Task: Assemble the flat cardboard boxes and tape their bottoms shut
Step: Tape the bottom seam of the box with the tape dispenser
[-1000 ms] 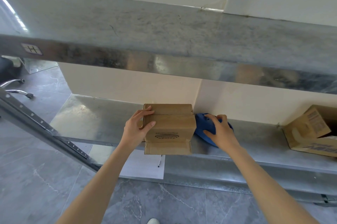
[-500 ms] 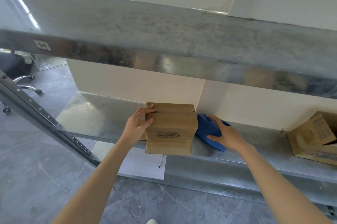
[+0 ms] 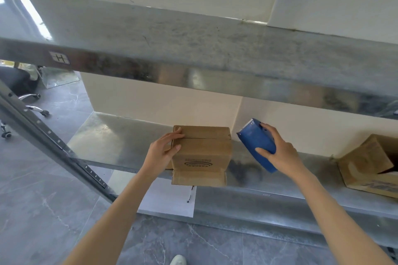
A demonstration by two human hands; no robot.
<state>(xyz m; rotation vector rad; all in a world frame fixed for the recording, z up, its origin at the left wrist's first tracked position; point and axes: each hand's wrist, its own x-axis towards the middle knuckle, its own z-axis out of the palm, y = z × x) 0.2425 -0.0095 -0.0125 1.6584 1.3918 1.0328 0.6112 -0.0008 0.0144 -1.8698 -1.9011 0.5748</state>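
Two bare hands work at the lower shelf [image 3: 120, 142] of a metal rack. The left hand [image 3: 164, 152] grips the top left corner of a small cardboard box [image 3: 201, 152], fingers laid over the top and thumb pressed on the front face. The box stands at the front edge of that shelf, its top flaps folded shut with a seam running across them, a dark oval print on its front, and one flap hanging down past the shelf's edge.

The right hand [image 3: 280, 152] is clamped round a blue tape dispenser [image 3: 257, 144], fingers over its far side and thumb across its near face. It is held tilted, just to the right of the box and not touching it, clear of the shelf (a dark shadow lies on the metal beneath it).

Further right on the same shelf, well apart, a second cardboard box [image 3: 366, 165] lies tipped with its opening toward the right. An upper shelf [image 3: 193, 45] spans the view above. Below the lower shelf's edge a white sheet of paper [image 3: 170, 200] shows against the grey tiled floor [image 3: 43, 211]. An office chair [image 3: 19, 83] stands at far left, and a pale shoe tip [image 3: 177, 260] shows at the bottom edge.
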